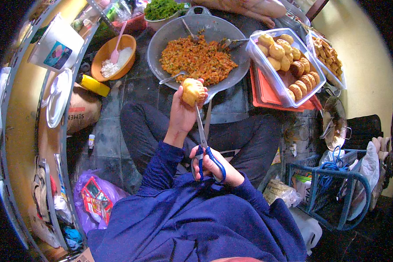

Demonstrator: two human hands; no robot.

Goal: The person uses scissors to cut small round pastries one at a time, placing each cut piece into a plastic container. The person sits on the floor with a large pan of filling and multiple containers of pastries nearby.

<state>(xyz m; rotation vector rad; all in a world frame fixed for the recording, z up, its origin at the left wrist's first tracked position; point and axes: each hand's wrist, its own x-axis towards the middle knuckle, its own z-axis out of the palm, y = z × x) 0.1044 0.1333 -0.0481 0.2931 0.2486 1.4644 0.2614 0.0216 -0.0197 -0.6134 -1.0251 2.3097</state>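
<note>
My left hand (180, 114) holds a golden fried tofu puff (193, 91) near the rim of a large metal wok (154, 59). Scissors (203, 137) with blue handles are gripped by my right hand (216, 167). Their blades are spread, and the tip of one meets the lower edge of the puff. Chopped orange vegetable filling (199, 59) lies in the wok with several metal spoons. To the right, a clear plastic container (291, 101) holds whole puffs (276, 52) and a row of browned pieces (303, 86); it rests on an orange lid (262, 91).
An orange bowl (130, 65) of white food with a pink spoon (115, 54) stands left of the wok. Leafy greens (162, 9) and another person's leg (242, 8) are beyond it. A blue plastic basket (317, 173) is at the right, a purple bag (85, 186) at the left.
</note>
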